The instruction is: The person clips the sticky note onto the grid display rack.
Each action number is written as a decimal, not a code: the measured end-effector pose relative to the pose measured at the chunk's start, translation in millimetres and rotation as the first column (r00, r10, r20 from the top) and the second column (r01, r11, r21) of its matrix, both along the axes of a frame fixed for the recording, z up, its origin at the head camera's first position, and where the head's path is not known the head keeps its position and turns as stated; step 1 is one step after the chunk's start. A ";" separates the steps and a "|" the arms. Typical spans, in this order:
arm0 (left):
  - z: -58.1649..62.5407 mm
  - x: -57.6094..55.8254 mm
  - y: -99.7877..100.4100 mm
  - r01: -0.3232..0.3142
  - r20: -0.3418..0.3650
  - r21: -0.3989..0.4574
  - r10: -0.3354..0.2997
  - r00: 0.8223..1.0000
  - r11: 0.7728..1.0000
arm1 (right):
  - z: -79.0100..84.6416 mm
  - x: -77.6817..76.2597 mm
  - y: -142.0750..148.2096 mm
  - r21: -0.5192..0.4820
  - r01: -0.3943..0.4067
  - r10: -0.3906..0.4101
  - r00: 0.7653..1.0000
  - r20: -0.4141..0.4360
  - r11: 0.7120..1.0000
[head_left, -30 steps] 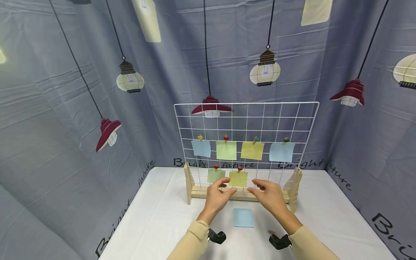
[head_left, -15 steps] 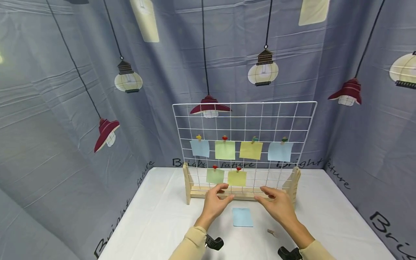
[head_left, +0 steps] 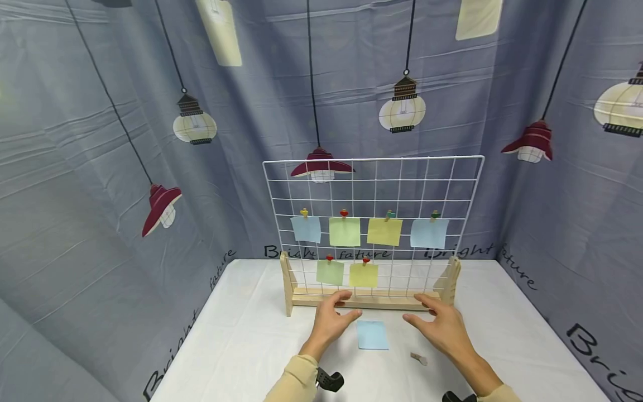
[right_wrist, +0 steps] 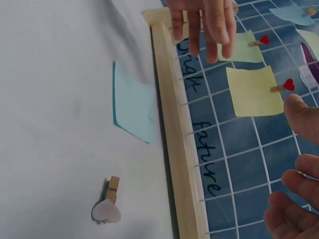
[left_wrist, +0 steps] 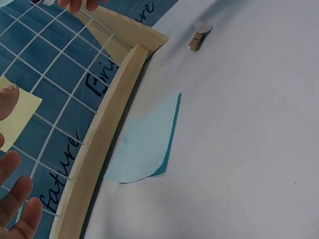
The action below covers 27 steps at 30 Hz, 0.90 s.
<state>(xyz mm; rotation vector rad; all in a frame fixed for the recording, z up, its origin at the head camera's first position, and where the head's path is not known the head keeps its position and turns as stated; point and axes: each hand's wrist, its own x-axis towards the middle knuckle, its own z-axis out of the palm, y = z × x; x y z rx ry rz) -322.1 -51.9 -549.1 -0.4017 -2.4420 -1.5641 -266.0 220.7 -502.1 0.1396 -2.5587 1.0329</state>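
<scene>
My left hand [head_left: 331,322] hovers low before the wire grid with fingers loosely bent and nothing in them. My right hand [head_left: 446,329], likewise holding nothing, is farther right with thumb and fingers apart. Between and below them lies a small stack of blue sticky notes [head_left: 373,335], its corner lifted in the left wrist view. A small wooden clothespin [right_wrist: 107,201] with a pale heart rests on the table, nearest the right hand. On the grid's lower row, clothespins with red hearts hold a green note [head_left: 330,273] and a yellow note [head_left: 364,276].
The white wire grid [head_left: 374,199] stands in a wooden base [head_left: 361,301] at the table's back. Its upper row carries several clipped notes, among them a blue note [head_left: 429,234] at the right. Grey-blue curtains [head_left: 236,184] enclose the white table [head_left: 241,335].
Both hands have drawn back and down from the lower yellow note, and the right has moved rightward, away from the left. The clothespin on the table has come fully into sight.
</scene>
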 end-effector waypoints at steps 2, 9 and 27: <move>-4.5 -0.3 1.4 0.006 0.008 -0.003 -0.006 1.000 1.000 | -1.8 3.0 4.1 0.008 0.009 -0.009 1.000 0.006 1.000; -18.6 -1.4 7.5 0.013 0.056 -0.017 -0.012 0.998 1.000 | -6.6 12.2 13.9 -0.001 0.042 -0.042 0.999 0.016 0.999; -55.9 -9.6 26.8 -0.027 0.060 -0.193 0.039 0.997 0.981 | -13.3 31.6 31.0 -0.025 0.099 -0.096 0.991 0.094 0.995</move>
